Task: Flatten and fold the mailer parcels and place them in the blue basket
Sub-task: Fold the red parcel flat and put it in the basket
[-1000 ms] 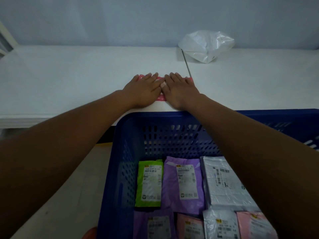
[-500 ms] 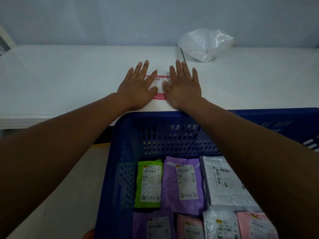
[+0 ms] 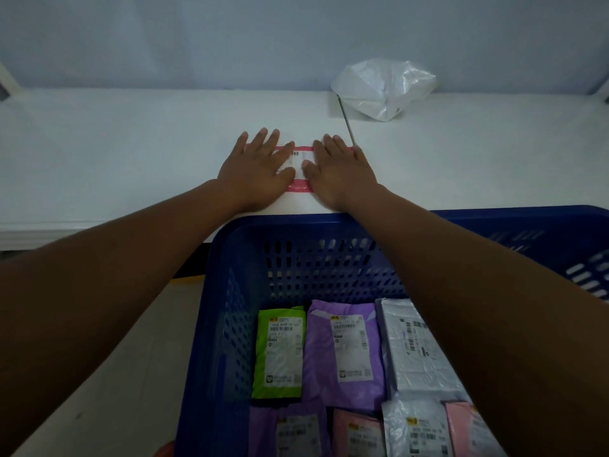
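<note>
Left hand (image 3: 260, 169): flat, fingers straight, pressing pink mailer (image 3: 299, 189) onto surface (image 3: 131, 143).
Right hand (image 3: 339, 173): likewise.
Flattening: sweep outward with even pressure before folding.

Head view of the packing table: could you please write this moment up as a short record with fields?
surface: white table
parcel in work: pink mailer, flat on the table, label up
left hand: fingers straight, pressing the mailer's left part
right hand: fingers straight, pressing its right part
blue basket: nearer than the table; holds green parcel, purple parcel, grey parcel, others
also: white plastic bag at the table's far side
</note>
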Tool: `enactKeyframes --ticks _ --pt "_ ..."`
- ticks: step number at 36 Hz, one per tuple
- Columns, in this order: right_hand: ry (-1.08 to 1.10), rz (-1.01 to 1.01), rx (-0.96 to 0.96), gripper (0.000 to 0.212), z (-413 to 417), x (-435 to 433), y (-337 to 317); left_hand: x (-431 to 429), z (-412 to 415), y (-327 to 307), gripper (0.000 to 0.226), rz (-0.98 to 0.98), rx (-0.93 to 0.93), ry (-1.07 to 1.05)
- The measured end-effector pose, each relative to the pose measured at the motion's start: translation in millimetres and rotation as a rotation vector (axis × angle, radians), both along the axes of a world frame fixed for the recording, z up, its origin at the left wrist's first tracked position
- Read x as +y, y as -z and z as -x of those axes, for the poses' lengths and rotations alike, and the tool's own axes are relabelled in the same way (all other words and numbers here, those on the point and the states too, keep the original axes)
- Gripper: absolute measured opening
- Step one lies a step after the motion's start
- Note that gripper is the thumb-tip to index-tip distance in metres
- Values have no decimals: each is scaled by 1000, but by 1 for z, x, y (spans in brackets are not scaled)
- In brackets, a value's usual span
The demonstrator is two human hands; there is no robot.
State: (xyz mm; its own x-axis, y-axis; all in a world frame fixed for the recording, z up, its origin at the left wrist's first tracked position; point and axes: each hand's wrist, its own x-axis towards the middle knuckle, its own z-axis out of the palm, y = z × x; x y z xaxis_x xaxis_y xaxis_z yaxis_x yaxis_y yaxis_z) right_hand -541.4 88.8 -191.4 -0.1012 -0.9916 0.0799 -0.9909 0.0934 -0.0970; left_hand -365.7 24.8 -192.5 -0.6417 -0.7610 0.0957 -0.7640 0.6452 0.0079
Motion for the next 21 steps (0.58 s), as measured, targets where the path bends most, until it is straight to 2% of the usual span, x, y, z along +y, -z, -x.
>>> enactKeyframes --ticks 4,10,21 --pt "-22 73 80 63 -2 2 -2 3 -1 -3 56 34 48 66" --pt "-95 -23 39 60 -2 -1 -2 3 0 -4 54 -76 1 78" --pt "271 -4 -21 62 -2 4 0 -2 2 1 63 -43 2 -109"
